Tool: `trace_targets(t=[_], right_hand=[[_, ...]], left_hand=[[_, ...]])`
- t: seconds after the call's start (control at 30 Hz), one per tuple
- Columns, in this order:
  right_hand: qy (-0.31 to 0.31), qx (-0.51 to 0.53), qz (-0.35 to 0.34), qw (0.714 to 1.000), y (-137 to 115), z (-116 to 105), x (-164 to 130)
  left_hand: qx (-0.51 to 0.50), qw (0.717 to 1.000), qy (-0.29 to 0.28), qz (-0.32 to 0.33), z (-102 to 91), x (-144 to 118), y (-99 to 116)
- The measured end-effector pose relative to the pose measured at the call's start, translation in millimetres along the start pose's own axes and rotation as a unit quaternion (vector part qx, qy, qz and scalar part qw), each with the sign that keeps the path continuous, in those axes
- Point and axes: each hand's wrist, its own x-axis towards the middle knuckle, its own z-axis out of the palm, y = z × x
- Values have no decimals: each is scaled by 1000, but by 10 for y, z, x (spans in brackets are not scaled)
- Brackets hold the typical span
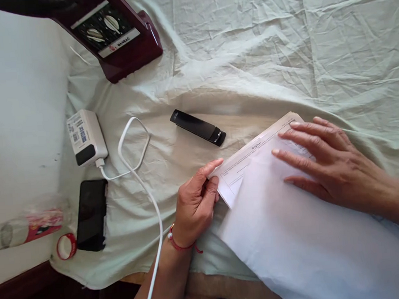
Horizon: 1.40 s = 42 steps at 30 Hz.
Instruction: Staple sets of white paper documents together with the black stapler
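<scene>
My left hand [199, 198], with a red string bracelet at the wrist, pinches the left corner of a stack of printed forms [236, 172]. The word "Original" is printed near the stack's upper edge. Over the forms hangs a large white sheet of paper [278, 235], lifted and curling toward me past the table's front edge. My right hand [327, 158] lies on the sheet and the forms with its fingers spread. Just beyond the papers, a black stapler [199, 127] rests on the cloth.
A pale green tablecloth [247, 53] covers the table in wrinkles. At the left are a white power adapter [88, 135], a white cable [151, 194] trailing toward me, a black phone [92, 215], a red tape roll [66, 246] and a plastic bottle [29, 225]. A maroon machine [129, 49] stands behind.
</scene>
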Motion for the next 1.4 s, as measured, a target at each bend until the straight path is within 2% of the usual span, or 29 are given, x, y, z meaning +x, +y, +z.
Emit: trace_targets(t=[0.07,0.13,0.27,0.4,0.6,0.73,0.93,1.03,1.13,1.17,1.23,1.27,1.4], right_hand=[[-27,27,-77,996,2,8,0],[-50,37,-110,992,3,15,7],[-43,9,-46,998,-9,9,29],[-43,0,9,999,10,-15,33],[-49,6,63,997,55,-66,63],[-45,-4,69,997,76,-74,54],[-10,-32,25,999,188,-37,-21],[25,-71,20,997,181,-25,-8],[55,-43,-5,998,152,-19,27],[40,-21,-46,998,144,-18,40],[14,38,-189,981,128,-16,63],[-22,44,-203,978,118,-17,72],[-96,26,-163,982,74,-27,87]], left_hand=[[-10,1000,4,-3,1,5,1],[1,1000,5,6,-1,22,12],[40,998,11,38,-10,55,39],[24,999,17,34,-5,47,28],[8,999,31,30,24,47,17],[20,998,40,35,27,40,-19],[-62,997,12,36,7,-25,-135],[-42,998,9,53,15,-19,-116],[-17,997,11,68,32,1,-75],[-13,997,10,75,36,6,-67],[-10,996,6,89,43,10,-63],[-9,995,5,98,45,11,-65],[20,990,10,138,49,22,-49]])
